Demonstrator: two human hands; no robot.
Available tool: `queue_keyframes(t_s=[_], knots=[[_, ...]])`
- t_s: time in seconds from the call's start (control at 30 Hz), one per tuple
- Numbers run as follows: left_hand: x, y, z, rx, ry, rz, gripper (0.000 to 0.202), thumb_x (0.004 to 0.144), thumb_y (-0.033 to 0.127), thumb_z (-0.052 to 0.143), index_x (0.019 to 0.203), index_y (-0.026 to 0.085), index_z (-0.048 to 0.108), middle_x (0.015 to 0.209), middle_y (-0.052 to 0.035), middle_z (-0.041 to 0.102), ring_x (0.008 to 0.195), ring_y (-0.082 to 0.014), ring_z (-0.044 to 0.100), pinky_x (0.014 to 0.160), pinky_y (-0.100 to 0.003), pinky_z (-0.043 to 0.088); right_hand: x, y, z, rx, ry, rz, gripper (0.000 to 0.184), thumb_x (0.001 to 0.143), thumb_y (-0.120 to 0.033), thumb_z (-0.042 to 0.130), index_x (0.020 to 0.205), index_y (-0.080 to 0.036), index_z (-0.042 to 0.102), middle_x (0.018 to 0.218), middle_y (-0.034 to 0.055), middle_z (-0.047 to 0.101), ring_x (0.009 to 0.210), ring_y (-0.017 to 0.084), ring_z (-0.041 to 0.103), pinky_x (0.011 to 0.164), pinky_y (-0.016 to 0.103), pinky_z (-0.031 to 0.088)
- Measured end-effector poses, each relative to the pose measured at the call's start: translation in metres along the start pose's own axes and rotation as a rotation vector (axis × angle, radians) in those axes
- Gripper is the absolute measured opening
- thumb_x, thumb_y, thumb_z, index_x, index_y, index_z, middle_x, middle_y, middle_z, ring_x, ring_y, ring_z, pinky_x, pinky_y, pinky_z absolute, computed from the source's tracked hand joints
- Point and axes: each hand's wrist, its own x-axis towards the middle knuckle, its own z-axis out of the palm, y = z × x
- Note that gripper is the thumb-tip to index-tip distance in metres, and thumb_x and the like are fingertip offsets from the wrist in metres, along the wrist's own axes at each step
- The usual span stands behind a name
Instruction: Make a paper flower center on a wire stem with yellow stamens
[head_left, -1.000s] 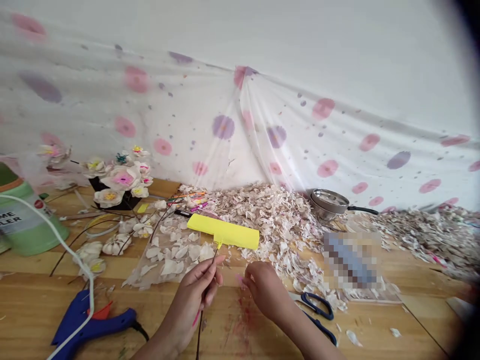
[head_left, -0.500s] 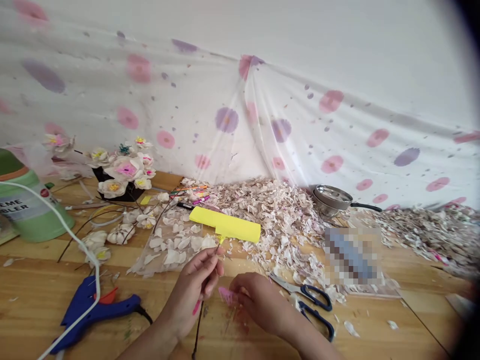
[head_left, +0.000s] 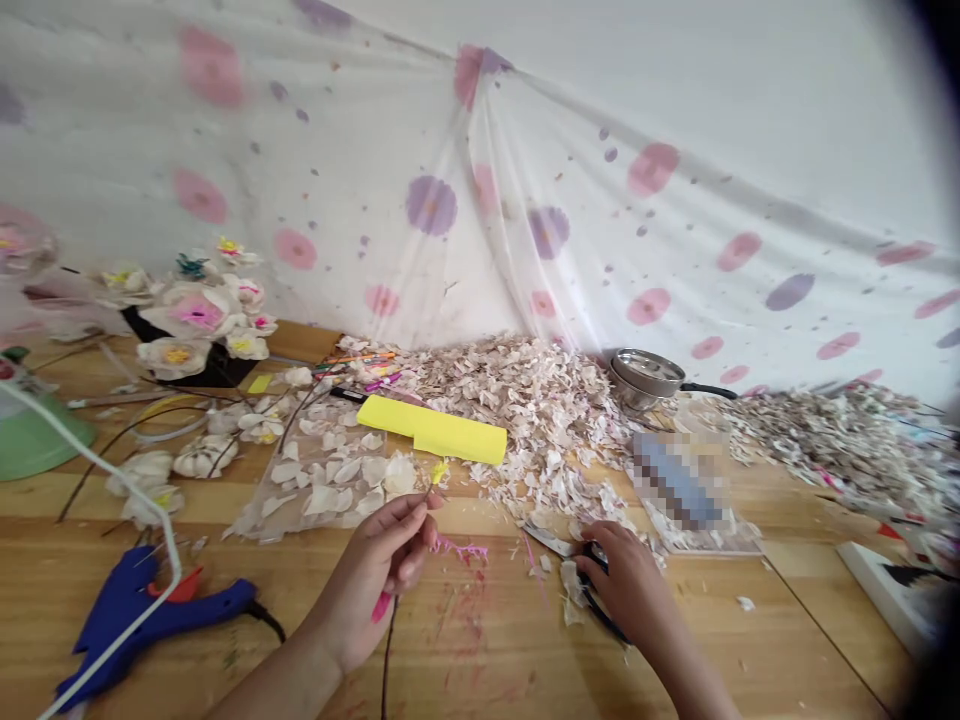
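My left hand (head_left: 394,550) is closed around a thin dark wire stem (head_left: 387,650) with a small yellow tuft (head_left: 439,470) at its top. A pink fringed strip (head_left: 463,549) trails rightward from its fingertips, and a bright pink piece (head_left: 382,606) shows under the palm. My right hand (head_left: 619,575) has its fingers curled over the dark blue handles of the scissors (head_left: 551,540), which lie on the table with the blades pointing left. Part of the handles is hidden under the fingers. A curled yellow sheet (head_left: 435,428) lies just beyond my left hand.
A blue glue gun (head_left: 142,625) and white cord (head_left: 97,450) are at left. Behind them stand white handmade flowers (head_left: 199,310). A large heap of pale petals (head_left: 517,390) spreads across the back, beside a metal pan (head_left: 646,372). A blurred-out packet (head_left: 679,485) lies at right.
My right hand has let go of the pink strip and moved right onto the scissors. My left hand still holds the stem, with the strip now hanging from its fingers. The view has shifted.
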Motion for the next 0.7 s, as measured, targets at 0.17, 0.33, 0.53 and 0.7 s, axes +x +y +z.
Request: queue_keyframes(t_s=[0.17,0.33,0.53,0.7], knots=[[0.005,-0.006,-0.003,-0.032,0.012,-0.007,0.030,0.069,0.034,0.075,0.088,0.013,0.065,0.063,0.0006,0.053,0.041,-0.0005,0.028,0.038,-0.014,0.011,-0.001,0.007,0.015,0.048,-0.017,-0.038,0.018,0.083,-0.024,0.047,0.087,-0.019,0.064,0.096,0.0111,0.066,0.090,0.027,0.060,0.082,0.038,0.043],[0.007,-0.003,-0.005,-0.053,0.017,-0.039,0.031,0.067,0.034,0.077,0.087,0.013,0.066,0.063,0.0009,0.052,0.040,-0.0003,0.027,0.037,-0.013,0.011,-0.001,0.002,0.013,0.079,0.030,-0.054,0.018,0.082,-0.025,0.049,0.086,-0.018,0.065,0.091,0.0122,0.068,0.087,0.027,0.061,0.079,0.039,0.044],[0.005,-0.005,-0.008,-0.033,0.094,-0.103,0.036,0.059,0.033,0.084,0.086,0.016,0.066,0.063,0.0013,0.055,0.039,-0.0009,0.031,0.034,-0.010,0.017,0.000,0.010,-0.011,0.078,0.152,0.002,0.019,0.085,-0.025,0.049,0.087,-0.018,0.066,0.092,0.0101,0.070,0.089,0.025,0.063,0.079,0.035,0.047],[0.020,-0.022,-0.024,-0.037,0.163,-0.166,0.041,0.050,0.030,0.087,0.085,0.021,0.066,0.061,0.0011,0.057,0.035,-0.0024,0.032,0.028,-0.012,0.022,0.015,0.059,-0.028,0.010,0.285,0.111,0.021,0.086,-0.027,0.049,0.088,-0.017,0.067,0.093,0.0107,0.071,0.091,0.024,0.063,0.082,0.036,0.046]])
